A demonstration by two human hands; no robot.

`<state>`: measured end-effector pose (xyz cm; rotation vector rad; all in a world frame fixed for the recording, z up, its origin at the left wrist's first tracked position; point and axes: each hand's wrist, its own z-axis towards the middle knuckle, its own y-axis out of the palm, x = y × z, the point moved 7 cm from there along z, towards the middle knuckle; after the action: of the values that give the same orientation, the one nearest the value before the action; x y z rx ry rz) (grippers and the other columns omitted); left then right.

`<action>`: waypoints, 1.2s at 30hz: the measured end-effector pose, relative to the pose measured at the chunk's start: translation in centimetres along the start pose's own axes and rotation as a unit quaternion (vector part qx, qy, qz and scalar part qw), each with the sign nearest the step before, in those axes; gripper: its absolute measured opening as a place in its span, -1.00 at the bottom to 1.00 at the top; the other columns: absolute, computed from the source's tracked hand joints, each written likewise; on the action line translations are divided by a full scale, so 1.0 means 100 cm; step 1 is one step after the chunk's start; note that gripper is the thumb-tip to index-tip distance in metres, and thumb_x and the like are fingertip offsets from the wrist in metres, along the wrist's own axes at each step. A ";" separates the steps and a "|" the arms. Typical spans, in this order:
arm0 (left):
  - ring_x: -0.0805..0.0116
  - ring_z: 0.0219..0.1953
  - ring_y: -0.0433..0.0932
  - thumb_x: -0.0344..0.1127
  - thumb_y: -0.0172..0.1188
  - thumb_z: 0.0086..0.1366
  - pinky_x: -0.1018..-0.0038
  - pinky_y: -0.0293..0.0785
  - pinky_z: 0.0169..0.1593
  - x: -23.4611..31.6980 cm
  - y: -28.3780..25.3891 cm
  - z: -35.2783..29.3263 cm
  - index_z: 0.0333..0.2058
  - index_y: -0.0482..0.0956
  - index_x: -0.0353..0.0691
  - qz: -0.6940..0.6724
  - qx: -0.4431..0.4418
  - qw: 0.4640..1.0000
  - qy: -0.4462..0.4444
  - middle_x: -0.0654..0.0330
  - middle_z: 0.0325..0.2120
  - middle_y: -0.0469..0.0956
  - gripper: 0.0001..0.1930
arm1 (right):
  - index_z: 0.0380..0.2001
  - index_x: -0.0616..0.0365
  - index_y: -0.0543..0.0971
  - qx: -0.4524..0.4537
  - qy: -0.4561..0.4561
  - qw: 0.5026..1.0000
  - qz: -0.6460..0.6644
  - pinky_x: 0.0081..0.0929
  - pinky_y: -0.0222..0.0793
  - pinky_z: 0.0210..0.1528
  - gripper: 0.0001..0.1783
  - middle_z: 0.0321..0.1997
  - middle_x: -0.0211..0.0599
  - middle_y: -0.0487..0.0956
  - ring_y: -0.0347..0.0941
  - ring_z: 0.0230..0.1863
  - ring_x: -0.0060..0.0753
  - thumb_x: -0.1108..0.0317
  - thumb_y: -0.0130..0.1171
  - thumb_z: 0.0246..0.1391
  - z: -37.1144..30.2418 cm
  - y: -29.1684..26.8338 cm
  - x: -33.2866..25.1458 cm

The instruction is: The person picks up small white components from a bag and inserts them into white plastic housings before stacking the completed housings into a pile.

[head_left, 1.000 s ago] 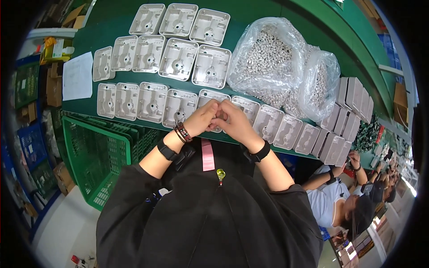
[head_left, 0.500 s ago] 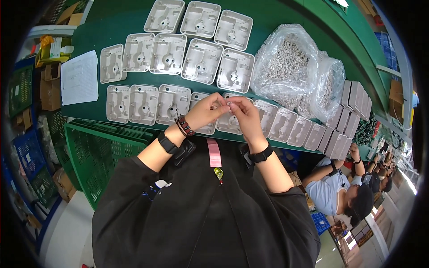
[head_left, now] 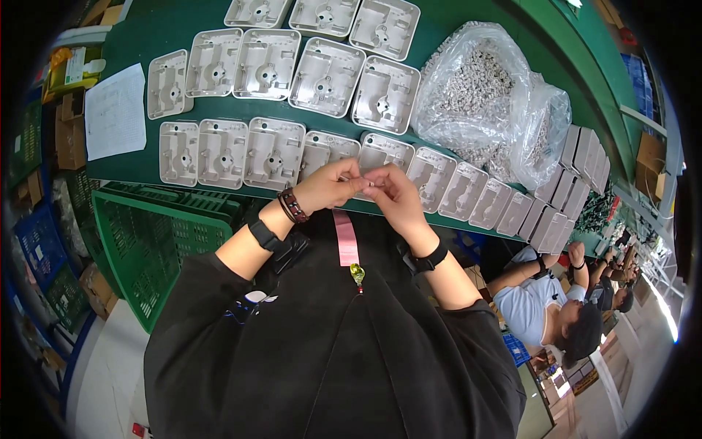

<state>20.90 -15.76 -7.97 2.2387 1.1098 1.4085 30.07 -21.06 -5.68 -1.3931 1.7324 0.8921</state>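
Your left hand [head_left: 333,189] and right hand [head_left: 399,199] slid nearer you — both seem to pinch a tiny pale bit [head_left: 371,184] over a grey box's near end [head_left: 387,152] — so it's still held.

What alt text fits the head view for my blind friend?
A person's left hand and right hand meet, seemingly pinching a tiny part, at the near edge of a green table holding rows of pale grey casings and bagged silvery pieces.
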 end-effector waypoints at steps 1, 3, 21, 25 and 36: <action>0.72 -0.73 0.09 -0.34 0.00 0.22 0.74 -0.02 -0.67 -0.001 0.001 0.001 -0.48 0.27 -0.16 -0.030 0.000 0.999 -0.013 0.42 -0.67 0.29 -0.87 | -0.27 0.22 0.34 0.000 0.002 1.000 0.000 -0.67 0.30 -0.23 -0.80 -0.34 -0.38 0.43 0.37 -0.27 -0.60 0.56 0.03 -0.02 0.000 -0.004 0.001; 0.73 -0.73 0.07 -0.34 -0.01 0.22 0.74 -0.05 -0.68 -0.005 0.002 0.003 -0.48 0.27 -0.15 -0.061 0.002 0.998 -0.026 0.42 -0.67 0.28 -0.87 | -0.31 0.22 0.36 -0.028 0.049 0.997 0.046 -0.69 0.30 -0.24 -0.85 -0.36 -0.40 0.43 0.37 -0.27 -0.61 0.55 0.03 0.00 0.004 -0.006 0.004; 0.07 -0.65 0.47 -0.09 0.07 0.09 0.24 0.35 -0.60 -0.005 -0.009 0.011 -0.44 0.30 -0.22 0.639 0.267 0.721 -0.003 0.08 -0.72 0.46 -0.70 | -0.59 0.00 0.52 -0.144 -0.423 0.626 -0.639 -0.58 0.17 -0.17 -0.89 -0.32 -0.51 0.36 0.26 -0.18 -0.51 0.33 0.01 -0.27 0.066 -0.013 -0.028; 0.06 -0.64 0.47 -0.09 0.06 0.09 0.24 0.36 -0.59 -0.004 -0.009 0.010 -0.42 0.31 -0.23 0.638 0.274 0.720 -0.005 0.07 -0.72 0.46 -0.70 | -0.57 -0.04 0.50 -0.134 -0.454 0.606 -0.639 -0.53 0.16 -0.17 -0.89 -0.23 -0.50 0.37 0.25 -0.16 -0.46 0.30 0.03 -0.30 0.063 -0.010 -0.030; 0.06 -0.60 0.47 -0.13 0.08 0.09 0.23 0.35 -0.53 0.007 -0.026 -0.017 -0.44 0.35 -0.17 0.574 0.300 0.760 0.054 0.11 -0.70 0.47 -0.76 | -0.36 -0.05 0.55 -0.086 -0.269 0.758 -0.588 -0.37 0.09 0.04 -0.74 0.04 -0.42 0.28 0.17 0.02 -0.28 0.34 0.07 -0.25 0.059 -0.002 -0.046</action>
<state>18.45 -13.74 -8.21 3.6637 0.0040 1.6709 31.64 -13.84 -4.62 -1.7154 0.1477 0.5805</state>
